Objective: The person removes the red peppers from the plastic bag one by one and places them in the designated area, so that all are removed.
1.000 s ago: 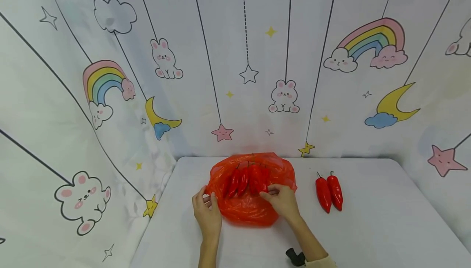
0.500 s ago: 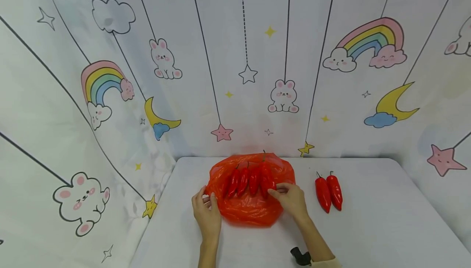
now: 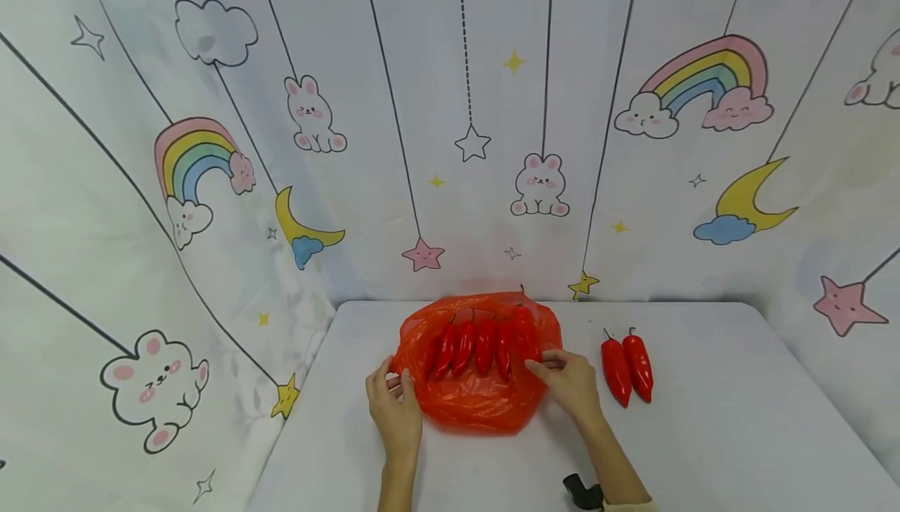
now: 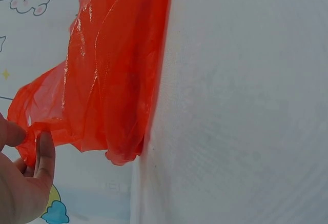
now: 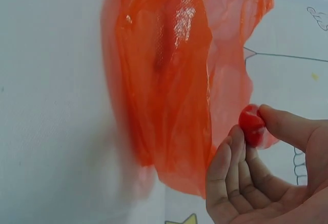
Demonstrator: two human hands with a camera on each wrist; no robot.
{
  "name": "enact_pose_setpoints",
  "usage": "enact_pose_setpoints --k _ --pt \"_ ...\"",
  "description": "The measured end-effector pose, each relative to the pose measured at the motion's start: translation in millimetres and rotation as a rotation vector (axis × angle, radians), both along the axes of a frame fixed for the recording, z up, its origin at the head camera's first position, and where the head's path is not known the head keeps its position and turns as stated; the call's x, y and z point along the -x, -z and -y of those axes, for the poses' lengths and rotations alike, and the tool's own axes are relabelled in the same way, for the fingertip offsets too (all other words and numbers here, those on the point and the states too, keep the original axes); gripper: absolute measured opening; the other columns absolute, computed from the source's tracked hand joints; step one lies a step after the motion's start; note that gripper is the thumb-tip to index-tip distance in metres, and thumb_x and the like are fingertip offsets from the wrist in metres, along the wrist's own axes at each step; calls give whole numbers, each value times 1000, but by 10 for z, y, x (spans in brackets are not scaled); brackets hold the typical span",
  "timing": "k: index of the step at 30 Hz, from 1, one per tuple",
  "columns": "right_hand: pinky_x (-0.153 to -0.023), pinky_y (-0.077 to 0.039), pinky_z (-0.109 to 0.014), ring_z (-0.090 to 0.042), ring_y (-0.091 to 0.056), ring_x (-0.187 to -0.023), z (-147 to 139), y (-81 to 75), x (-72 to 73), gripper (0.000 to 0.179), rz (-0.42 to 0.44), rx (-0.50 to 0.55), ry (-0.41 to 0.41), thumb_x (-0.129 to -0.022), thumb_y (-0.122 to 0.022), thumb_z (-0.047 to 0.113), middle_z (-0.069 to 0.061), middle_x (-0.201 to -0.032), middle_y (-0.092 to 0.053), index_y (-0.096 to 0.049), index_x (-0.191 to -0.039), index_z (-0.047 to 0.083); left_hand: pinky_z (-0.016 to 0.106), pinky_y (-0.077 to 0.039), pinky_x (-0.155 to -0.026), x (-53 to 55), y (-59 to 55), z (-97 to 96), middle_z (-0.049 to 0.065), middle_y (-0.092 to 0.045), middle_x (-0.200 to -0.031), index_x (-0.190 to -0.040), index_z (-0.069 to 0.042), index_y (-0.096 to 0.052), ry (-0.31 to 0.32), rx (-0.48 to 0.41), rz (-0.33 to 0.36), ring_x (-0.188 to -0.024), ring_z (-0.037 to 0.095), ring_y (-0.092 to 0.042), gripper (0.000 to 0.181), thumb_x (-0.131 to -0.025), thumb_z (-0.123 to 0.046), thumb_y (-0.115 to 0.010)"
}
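A red plastic bag (image 3: 478, 410) lies on the white table with its mouth spread. Several red chili peppers (image 3: 483, 346) stand in a row inside it, stems up. At the bag's left edge my left hand (image 3: 396, 414) pinches the plastic; the left wrist view shows thumb and fingers on the bag's rim (image 4: 48, 126). My right hand (image 3: 573, 383) pinches one red chili pepper (image 3: 526, 332) by its lower end over the bag's right side. In the right wrist view that chili pepper's rounded end (image 5: 252, 125) sits between thumb and fingertips.
Two more red chili peppers (image 3: 627, 370) lie side by side on the table (image 3: 724, 418), right of the bag. Behind the table hangs a white printed cloth (image 3: 485, 215). A black object (image 3: 582, 491) shows by the right wrist.
My right hand has shifted rightward with its chili pepper, moving it away from the row in the bag. One more pepper now shows in that row. The left hand stays on the rim.
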State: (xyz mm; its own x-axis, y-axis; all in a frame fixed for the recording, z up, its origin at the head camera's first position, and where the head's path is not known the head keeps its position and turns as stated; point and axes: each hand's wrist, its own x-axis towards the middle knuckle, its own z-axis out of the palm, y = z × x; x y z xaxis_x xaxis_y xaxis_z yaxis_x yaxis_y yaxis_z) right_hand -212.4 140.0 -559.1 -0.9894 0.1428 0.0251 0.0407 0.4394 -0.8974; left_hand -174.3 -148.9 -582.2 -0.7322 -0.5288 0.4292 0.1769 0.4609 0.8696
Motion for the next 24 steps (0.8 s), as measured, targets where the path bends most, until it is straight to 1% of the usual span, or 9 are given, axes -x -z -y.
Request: enact_pose_setpoints --k 7,14,16,19,24 --pt "-75 -62 -33 -24 -71 -89 -107 33 -21 40 -20 9 17 -93 -80 32 -11 -101 -76 -75 -118 1 13 -54 -79 1 3 3 9 -58 -123 -141 -5 -59 -10 -3 3 -96 16 -63 40 -101 -8 -67" --pt "-70 -61 -30 -32 -75 -89 -193 30 -49 43 -12 29 38 -94 -80 32 -14 -101 -77 -74 -120 -2 12 -53 -81 -4 6 4 8 -58 -124 -141 -6 -59 -10 -4 12 -96 16 -62 40 -102 -10 -67" --pt "-70 -61 -29 -33 -75 -89 -224 32 -53 44 -5 25 43 -94 -80 34 -14 -100 -77 -74 -120 -1 12 -53 -81 -7 5 6 8 -58 -124 -141 -6 -59 -9 -2 15 -97 16 -62 40 -102 -11 -67" --pt "-69 -60 -28 -32 -75 -89 -279 24 -66 46 11 18 50 -93 -79 36 -13 -100 -77 -74 -121 0 12 -53 -81 -7 2 8 7 -57 -125 -142 -7 -59 -4 -7 24 -97 15 -62 40 -103 -11 -66" --pt "-68 -57 -27 -27 -73 -87 -381 18 -89 47 27 -8 61 -93 -80 39 -11 -100 -77 -74 -122 2 11 -52 -82 -3 -1 6 6 -56 -126 -143 -10 -58 2 -13 47 -99 14 -61 41 -103 -13 -66"
